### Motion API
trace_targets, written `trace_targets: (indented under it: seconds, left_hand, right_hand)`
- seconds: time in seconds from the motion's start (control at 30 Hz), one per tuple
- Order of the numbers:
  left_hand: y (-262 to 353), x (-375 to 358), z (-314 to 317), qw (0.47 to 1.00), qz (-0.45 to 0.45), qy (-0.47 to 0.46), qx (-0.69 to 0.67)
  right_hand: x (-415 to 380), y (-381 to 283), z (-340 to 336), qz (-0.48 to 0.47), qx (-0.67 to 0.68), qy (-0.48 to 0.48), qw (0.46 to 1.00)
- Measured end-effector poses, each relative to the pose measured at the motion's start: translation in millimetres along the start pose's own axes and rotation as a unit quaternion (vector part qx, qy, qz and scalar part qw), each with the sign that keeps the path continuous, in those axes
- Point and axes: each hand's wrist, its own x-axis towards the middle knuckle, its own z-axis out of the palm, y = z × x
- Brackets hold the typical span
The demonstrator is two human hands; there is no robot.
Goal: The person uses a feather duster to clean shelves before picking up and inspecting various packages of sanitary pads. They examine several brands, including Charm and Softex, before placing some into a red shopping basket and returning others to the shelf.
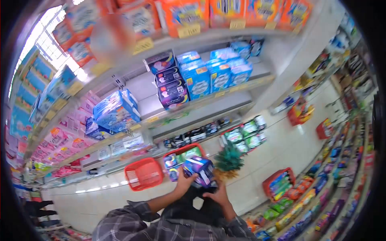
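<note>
Purple pack (200, 170) in hand (185, 182), red basket (202, 150) behind

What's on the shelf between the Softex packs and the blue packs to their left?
Bare shelf separates the Softex packs and blue packs, in the head view.

We see orange packs (185, 16) along the top shelf's (171, 43) front edge, pink packs (60, 138) on shelving to its left, a spiky green plant (230, 157), and a filled red basket (267, 186) on the floor's (253, 174) right side.

Two hands (184, 184), one green plant (229, 158)
</note>
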Motion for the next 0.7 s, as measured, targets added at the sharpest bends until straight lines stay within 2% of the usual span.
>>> trace_targets:
  seconds: [0.03,0.07,0.1,0.2,0.27,0.33,0.4,0.43,0.47,0.5,0.53,0.57,0.6,0.67,0.7]
  left_hand:
    - [26.3,-10.3,11.6,0.999,0.031,0.015,-0.011]
    - [46.0,-16.6,19.0,0.999,0.024,-0.007,-0.036]
    - [70.0,-23.9,27.9,0.996,0.023,-0.031,-0.078]
    - [119.3,-42.1,33.6,0.986,0.028,-0.107,-0.127]
    - [142.3,-44.8,30.4,0.981,0.084,-0.163,-0.057]
    - [166.4,-46.6,26.4,0.969,0.154,-0.191,-0.040]
    - [199.9,-49.1,24.6,0.946,0.107,-0.302,-0.052]
    - [206.6,-48.6,27.0,0.938,0.101,-0.330,-0.030]
    - [200.0,-38.9,26.1,0.924,0.132,-0.358,-0.009]
    - [212.5,-49.1,31.5,0.933,0.111,-0.342,-0.025]
    - [216.4,-48.8,32.5,0.936,0.007,-0.350,-0.042]
    - [224.1,-53.2,29.5,0.915,-0.025,-0.381,-0.128]
    - [226.9,-51.8,24.1,0.899,-0.020,-0.404,-0.165]
    - [222.9,-48.1,20.2,0.925,0.002,-0.361,-0.118]
    - [219.6,-46.5,17.1,0.927,0.011,-0.349,-0.138]
  right_hand:
    - [5.1,-31.2,-1.3,-0.008,-0.065,-0.008,0.998]
    - [11.6,-65.1,-0.7,-0.021,-0.064,-0.046,0.997]
    - [17.1,-43.8,-5.2,-0.113,-0.124,-0.038,0.985]
    - [27.4,-128.2,-7.1,-0.100,0.104,0.104,0.984]
    - [32.5,-170.4,-22.8,-0.171,0.112,0.122,0.971]
    - [30.4,-207.3,-29.7,-0.175,0.096,0.152,0.968]
    - [31.8,-246.3,-24.2,-0.164,0.094,0.182,0.965]
    - [37.2,-241.6,-31.7,-0.105,0.077,0.172,0.976]
    - [38.8,-233.5,-37.0,-0.039,0.060,0.164,0.984]
    - [38.9,-250.4,-27.0,-0.044,0.076,0.145,0.986]
    - [36.6,-270.8,-20.3,-0.046,0.087,0.126,0.987]
    - [33.7,-277.6,-21.9,-0.021,0.076,0.128,0.989]
    - [33.0,-283.0,-22.8,-0.007,0.067,0.123,0.990]
    - [35.9,-295.7,-15.9,-0.038,0.092,0.090,0.991]
    - [37.3,-295.1,-10.0,-0.052,0.111,0.076,0.990]
